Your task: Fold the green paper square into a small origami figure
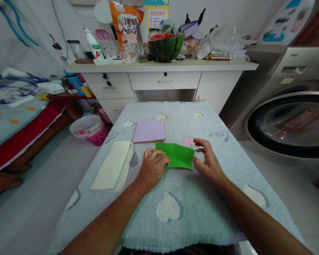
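Observation:
A sheet of green paper, folded into a strip with faint creases, lies in front of me on the cloth-covered table. My left hand is closed on its left end, thumb and fingers gripping the edge. At the paper's right end is my right hand, its thumb and fingers apart; the thumb is close to the edge, and whether it touches I cannot tell. Behind the green paper sits a stack of square paper, lilac on top with a red edge below. Left of my left hand lies a folded pale cream sheet.
A light blue cloth with heart patterns covers the table. Beyond it stands a white cabinet bearing a cut watermelon, bottles and bags. A washing machine is at the right, a pink bin and bed at the left.

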Available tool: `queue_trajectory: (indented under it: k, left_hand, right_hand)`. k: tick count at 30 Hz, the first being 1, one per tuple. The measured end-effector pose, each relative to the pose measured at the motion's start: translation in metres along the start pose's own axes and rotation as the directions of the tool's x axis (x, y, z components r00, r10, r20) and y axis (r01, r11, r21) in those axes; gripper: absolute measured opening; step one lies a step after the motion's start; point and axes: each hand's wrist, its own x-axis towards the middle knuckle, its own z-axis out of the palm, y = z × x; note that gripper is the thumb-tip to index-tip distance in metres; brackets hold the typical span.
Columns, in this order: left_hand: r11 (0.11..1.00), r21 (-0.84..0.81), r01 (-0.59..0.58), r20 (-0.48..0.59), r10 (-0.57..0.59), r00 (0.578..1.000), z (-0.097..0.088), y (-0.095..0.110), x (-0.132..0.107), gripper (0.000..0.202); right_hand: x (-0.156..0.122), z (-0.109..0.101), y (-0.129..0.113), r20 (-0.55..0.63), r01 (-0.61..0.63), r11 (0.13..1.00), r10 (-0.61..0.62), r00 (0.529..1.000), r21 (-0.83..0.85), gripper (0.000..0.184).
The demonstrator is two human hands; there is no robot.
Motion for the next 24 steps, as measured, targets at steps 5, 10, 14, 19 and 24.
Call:
queue_trajectory:
  k: [5,10,14,19,24]
  left_hand:
    - [0.998,-0.064,0.014,0.036,-0.012,0.999,0.0,-0.007,-0.002,0.03]
    - [0.994,-0.097,0.056,0.126,-0.044,0.991,-0.001,-0.009,-0.003,0.033]
    - [0.993,-0.072,0.095,0.191,-0.08,0.978,0.001,-0.013,-0.005,0.035]
    - [0.997,-0.004,0.078,0.213,-0.075,0.974,0.001,-0.015,-0.006,0.035]
    - [0.997,0.052,0.061,0.228,-0.071,0.971,-0.004,-0.013,-0.007,0.031]
  right_hand:
    - [-0.001,-0.005,-0.006,0.155,0.235,0.936,-0.199,0.968,-0.262,0.079]
    - [-0.001,-0.006,-0.002,0.302,0.371,0.841,-0.263,0.916,-0.393,0.078]
    - [-0.001,-0.004,0.006,0.279,0.33,0.809,-0.215,0.936,-0.486,0.081]
    - [-0.002,-0.005,0.002,0.322,0.385,0.782,-0.248,0.914,-0.489,0.078]
    - [-0.002,-0.006,-0.004,0.381,0.425,0.75,-0.247,0.891,-0.507,0.054]
